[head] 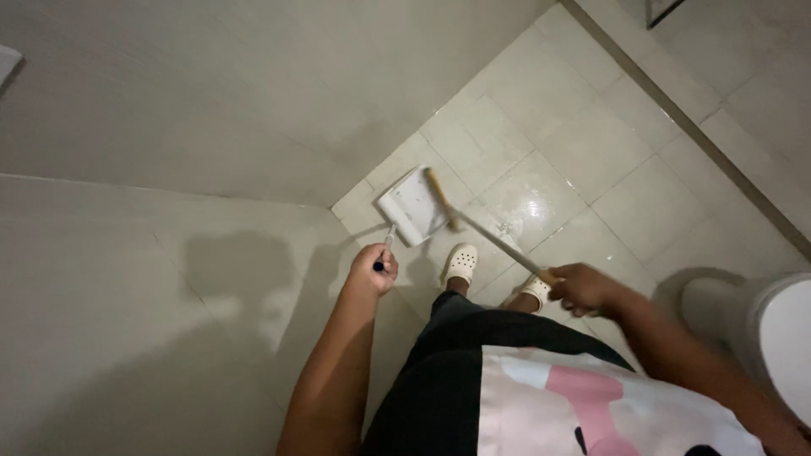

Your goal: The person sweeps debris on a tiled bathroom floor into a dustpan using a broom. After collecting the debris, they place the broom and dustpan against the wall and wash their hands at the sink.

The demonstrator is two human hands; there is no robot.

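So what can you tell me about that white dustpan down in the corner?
The white dustpan is a flat, squarish scoop that looks like plastic, with low raised sides and a thin upright handle. It sits on the pale tiled floor, in the corner where two walls meet, its open edge facing the person's white clogs. The left hand is closed around the top of its handle. The tan head of a broom, held by the right hand, rests at or just over the pan. Whether anything lies inside it I cannot tell.

The broom head (443, 199) is too small to show its bristles, the right shoe (536, 289) is mostly hidden behind the right hand (583, 289), and the white toilet (773, 333) is cut off by the picture's right edge.
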